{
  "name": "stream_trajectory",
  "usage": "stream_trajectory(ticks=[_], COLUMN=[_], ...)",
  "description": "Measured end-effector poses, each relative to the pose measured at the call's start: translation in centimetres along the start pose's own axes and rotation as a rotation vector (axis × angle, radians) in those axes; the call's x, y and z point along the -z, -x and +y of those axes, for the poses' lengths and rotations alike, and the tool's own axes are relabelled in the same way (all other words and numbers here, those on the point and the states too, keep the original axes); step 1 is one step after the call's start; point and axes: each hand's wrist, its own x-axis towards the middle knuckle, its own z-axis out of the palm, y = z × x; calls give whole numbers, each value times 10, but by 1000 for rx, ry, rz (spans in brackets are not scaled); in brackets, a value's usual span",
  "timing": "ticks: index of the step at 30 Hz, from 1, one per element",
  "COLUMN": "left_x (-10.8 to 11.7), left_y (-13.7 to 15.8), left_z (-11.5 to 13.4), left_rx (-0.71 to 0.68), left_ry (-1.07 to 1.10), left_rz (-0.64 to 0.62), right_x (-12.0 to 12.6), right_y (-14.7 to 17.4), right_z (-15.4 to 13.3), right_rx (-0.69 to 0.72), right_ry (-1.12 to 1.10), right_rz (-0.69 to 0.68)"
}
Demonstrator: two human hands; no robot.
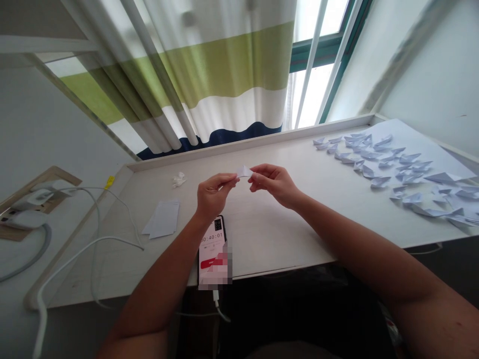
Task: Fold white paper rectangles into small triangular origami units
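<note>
A small white folded paper boat (pixel 244 171) is held up above the desk between my two hands, its pointed peak upward. My left hand (pixel 215 192) pinches its left end between thumb and fingers. On its right end, my right hand (pixel 275 183) has a similar pinch. Many more white paper boats (pixel 368 154) stand in rows on the right side of the desk. A small stack of white paper sheets (pixel 162 219) lies to the left of my left hand.
A phone (pixel 213 249) showing a timer lies at the front edge of the white desk (pixel 269 234), a cable plugged into it. Crumpled white tissue (pixel 179 180) sits at the back left. White cables (pixel 93 244) run from wall sockets across the left side. Curtains (pixel 232 65) hang behind.
</note>
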Motion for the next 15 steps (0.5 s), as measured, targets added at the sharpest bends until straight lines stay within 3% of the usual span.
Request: stream_trajectory(ticks=[8,15], left_x=[1,-1], left_y=[0,0], left_z=[15,19], left_rx=[105,106], left_ry=[-88,-177], left_rz=[-60,-188], right_x=[-2,0], right_y=[1,2], right_z=[0,7], right_rx=[124,156], right_ry=[177,288], right_rz=[44,97])
